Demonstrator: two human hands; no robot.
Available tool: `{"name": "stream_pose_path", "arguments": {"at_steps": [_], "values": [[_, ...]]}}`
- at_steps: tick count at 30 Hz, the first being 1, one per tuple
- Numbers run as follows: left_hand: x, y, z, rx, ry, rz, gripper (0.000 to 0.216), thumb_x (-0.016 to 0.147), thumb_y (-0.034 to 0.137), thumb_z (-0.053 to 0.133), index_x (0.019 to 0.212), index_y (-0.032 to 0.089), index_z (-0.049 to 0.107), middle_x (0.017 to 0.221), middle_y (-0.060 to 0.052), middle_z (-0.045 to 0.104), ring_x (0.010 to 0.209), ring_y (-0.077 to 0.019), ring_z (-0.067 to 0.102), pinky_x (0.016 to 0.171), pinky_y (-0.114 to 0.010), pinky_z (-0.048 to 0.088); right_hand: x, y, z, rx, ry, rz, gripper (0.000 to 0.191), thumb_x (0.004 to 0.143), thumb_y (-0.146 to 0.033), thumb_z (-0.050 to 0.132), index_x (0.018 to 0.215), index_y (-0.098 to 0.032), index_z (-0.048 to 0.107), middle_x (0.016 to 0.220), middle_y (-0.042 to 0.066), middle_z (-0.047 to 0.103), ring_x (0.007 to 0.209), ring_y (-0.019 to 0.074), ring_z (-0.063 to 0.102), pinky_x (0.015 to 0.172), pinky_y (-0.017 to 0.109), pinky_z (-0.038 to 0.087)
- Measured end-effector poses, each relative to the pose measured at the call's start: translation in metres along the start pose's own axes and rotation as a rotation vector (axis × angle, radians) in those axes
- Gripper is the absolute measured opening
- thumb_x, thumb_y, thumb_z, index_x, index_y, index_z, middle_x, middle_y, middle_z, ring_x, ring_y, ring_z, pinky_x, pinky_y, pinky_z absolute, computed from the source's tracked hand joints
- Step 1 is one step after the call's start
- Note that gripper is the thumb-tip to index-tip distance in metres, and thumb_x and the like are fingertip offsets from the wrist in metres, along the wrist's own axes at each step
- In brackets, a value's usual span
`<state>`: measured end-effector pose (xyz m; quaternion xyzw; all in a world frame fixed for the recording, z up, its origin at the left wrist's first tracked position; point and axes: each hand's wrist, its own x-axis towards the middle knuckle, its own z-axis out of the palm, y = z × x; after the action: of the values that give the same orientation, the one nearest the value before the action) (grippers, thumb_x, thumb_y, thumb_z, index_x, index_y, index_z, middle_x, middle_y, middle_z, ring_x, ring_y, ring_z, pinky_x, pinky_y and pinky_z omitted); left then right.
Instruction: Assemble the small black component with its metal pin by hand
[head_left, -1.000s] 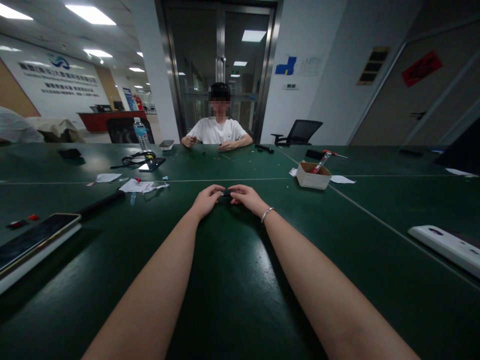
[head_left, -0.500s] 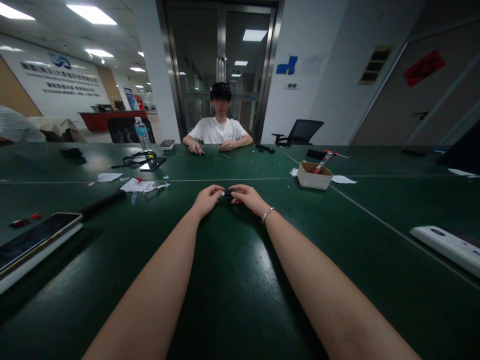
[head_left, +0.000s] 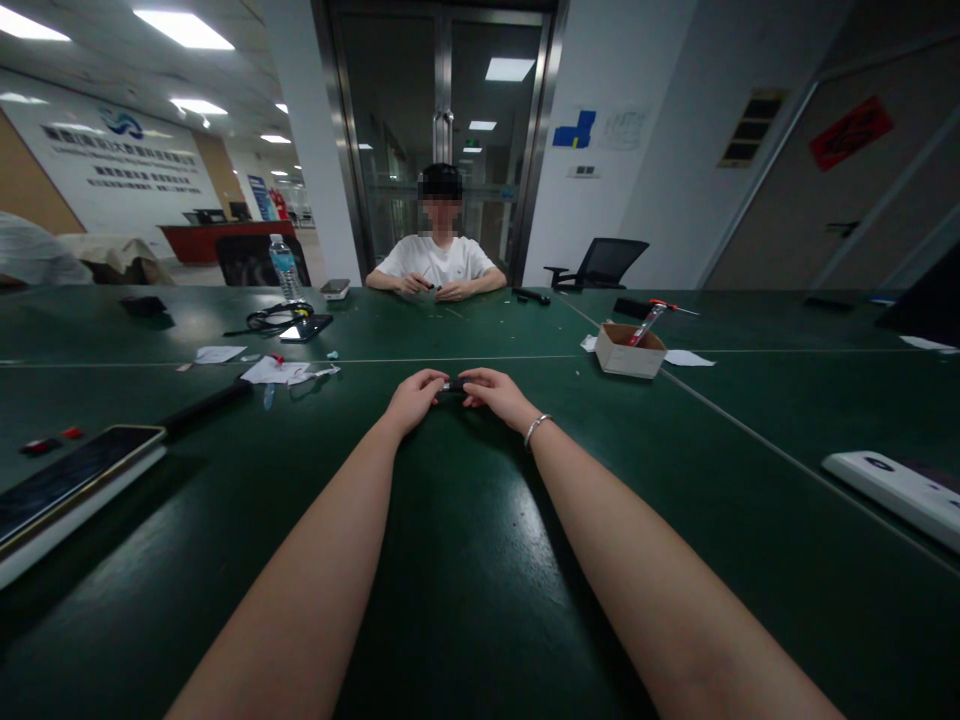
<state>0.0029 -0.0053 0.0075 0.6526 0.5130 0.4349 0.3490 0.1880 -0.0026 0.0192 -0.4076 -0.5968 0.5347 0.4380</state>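
Note:
Both my arms stretch forward over the dark green table (head_left: 480, 560). My left hand (head_left: 411, 400) and my right hand (head_left: 496, 396) meet at the table's middle, fingers curled and pinched on a small dark object (head_left: 453, 385) held between them. Most of that object is hidden by my fingertips. A thin bracelet (head_left: 535, 429) circles my right wrist.
A person in a white shirt (head_left: 437, 262) sits across the table, hands together. A small cardboard box (head_left: 628, 350) with a red-handled tool stands at right. A phone (head_left: 67, 475) lies at left, a white device (head_left: 896, 488) at right. Papers (head_left: 274, 372), a water bottle (head_left: 283, 268) and cables lie further back.
My hands have stayed in place on the small object. The person opposite has drawn both hands together in front of the chest.

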Motion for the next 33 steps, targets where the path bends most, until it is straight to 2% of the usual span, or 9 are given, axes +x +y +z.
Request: {"name": "stream_pose_path", "arguments": {"at_steps": [6,14,20,25,29,33], "values": [[0.0029,-0.0067,-0.0003,0.008,0.004,0.028,0.031,0.074,0.03,0.061,0.102,0.018,0.068,0.088,-0.004,0.066,0.07,-0.0128,0.057,0.07,-0.028,0.046,-0.0001,-0.0008,-0.0003,0.002,-0.005,-0.008,0.02,0.081,-0.004,0.061,0.098,-0.014,0.066,0.066,0.0,0.067,0.053,0.0071,0.062,0.051,0.016,0.05],[0.0035,-0.0058,0.0013,-0.03,-0.04,0.033,0.034,0.084,0.042,0.05,0.1,0.016,0.066,0.068,-0.002,0.062,0.064,-0.0127,0.056,0.065,-0.027,0.045,0.0013,0.0015,-0.0008,-0.018,-0.004,-0.007,0.021,0.081,-0.007,0.062,0.1,-0.014,0.066,0.07,0.002,0.069,0.054,0.0077,0.062,0.053,0.017,0.05],[0.0024,-0.0048,0.0009,-0.042,0.004,0.027,0.032,0.077,0.035,0.06,0.103,0.018,0.066,0.091,-0.004,0.065,0.069,-0.0122,0.058,0.069,-0.028,0.047,0.0,-0.0001,-0.0003,0.004,0.01,-0.002,0.02,0.081,-0.006,0.062,0.099,-0.014,0.065,0.07,0.001,0.068,0.054,0.0074,0.062,0.053,0.017,0.05],[-0.0009,-0.0006,0.0008,-0.01,0.013,0.024,0.029,0.077,0.028,0.059,0.103,0.018,0.065,0.077,-0.001,0.062,0.064,-0.0114,0.056,0.068,-0.027,0.046,-0.0009,-0.0013,0.0003,0.002,0.017,0.008,0.019,0.082,-0.005,0.059,0.099,-0.014,0.065,0.07,0.001,0.068,0.055,0.0083,0.063,0.054,0.018,0.051],[-0.0016,0.001,0.0014,-0.07,0.021,0.017,0.023,0.077,0.032,0.06,0.095,0.017,0.06,0.071,0.0,0.063,0.06,-0.0115,0.057,0.064,-0.027,0.046,-0.0015,-0.0027,0.0012,-0.028,0.022,0.019,0.022,0.083,-0.005,0.058,0.102,-0.014,0.064,0.072,0.002,0.069,0.057,0.0093,0.063,0.057,0.019,0.052],[-0.0014,0.0008,0.0007,-0.12,0.014,0.008,0.024,0.075,0.036,0.064,0.087,0.017,0.056,0.065,0.0,0.064,0.061,-0.0134,0.059,0.067,-0.029,0.046,-0.0015,-0.0026,0.0018,-0.016,0.027,0.007,0.02,0.082,-0.005,0.059,0.099,-0.014,0.064,0.071,0.002,0.068,0.055,0.0082,0.063,0.054,0.018,0.051]]}}
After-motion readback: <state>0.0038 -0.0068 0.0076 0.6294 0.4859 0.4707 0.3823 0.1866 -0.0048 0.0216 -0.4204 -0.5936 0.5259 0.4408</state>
